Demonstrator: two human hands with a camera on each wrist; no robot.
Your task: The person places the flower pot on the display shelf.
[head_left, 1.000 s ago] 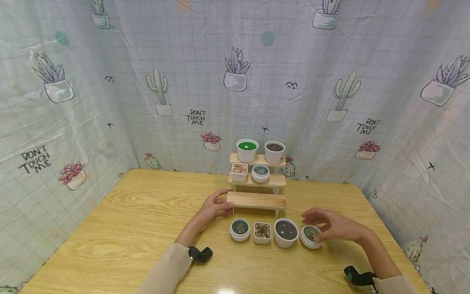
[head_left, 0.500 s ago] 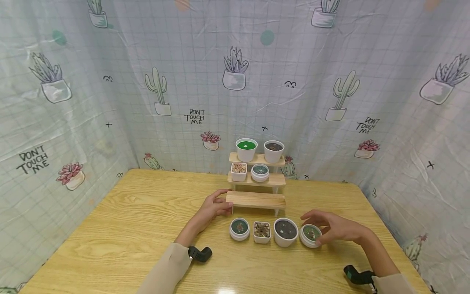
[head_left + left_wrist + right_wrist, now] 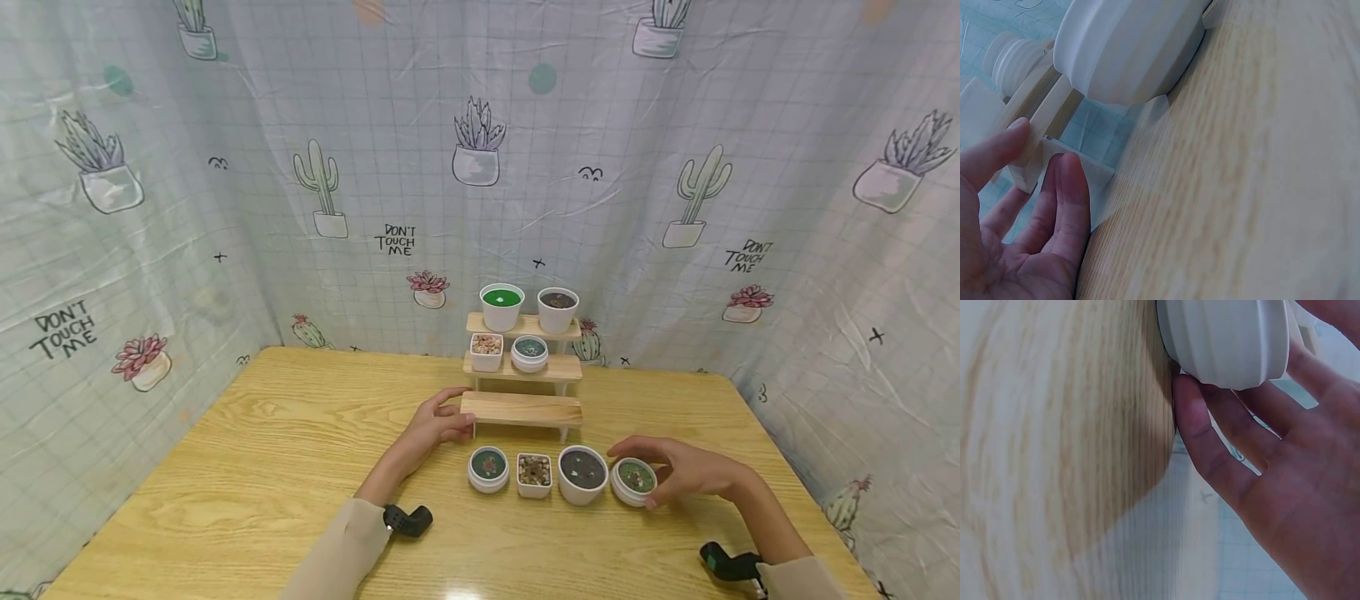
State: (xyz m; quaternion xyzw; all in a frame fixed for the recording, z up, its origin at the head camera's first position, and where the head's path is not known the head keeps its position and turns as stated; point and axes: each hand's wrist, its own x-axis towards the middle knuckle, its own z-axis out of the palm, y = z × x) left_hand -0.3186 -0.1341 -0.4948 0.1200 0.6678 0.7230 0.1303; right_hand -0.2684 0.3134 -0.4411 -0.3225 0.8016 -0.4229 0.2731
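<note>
On the counter (image 3: 240, 467), before the wooden stand (image 3: 564, 367) and to its right, sits a round green-topped pot (image 3: 634, 482) — the right hand (image 3: 686, 468) is curled around it. Just beside stands a larger dark-filled pot (image 3: 582, 479); the left hand (image 3: 433, 423) pinches the stand's lowest step (image 3: 521, 408) at its left end.

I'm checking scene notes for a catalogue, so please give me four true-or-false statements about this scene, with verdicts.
1. The right hand grips the rightmost round pot. True.
2. The left hand holds a pot. False: it grips the left end of the lowest wooden step.
3. On the tabletop, the pebble-topped square pot is immediately left of the large dark-filled pot. True.
4. The top step holds three pots. False: two, one bright green-filled, one brown-filled.
</note>
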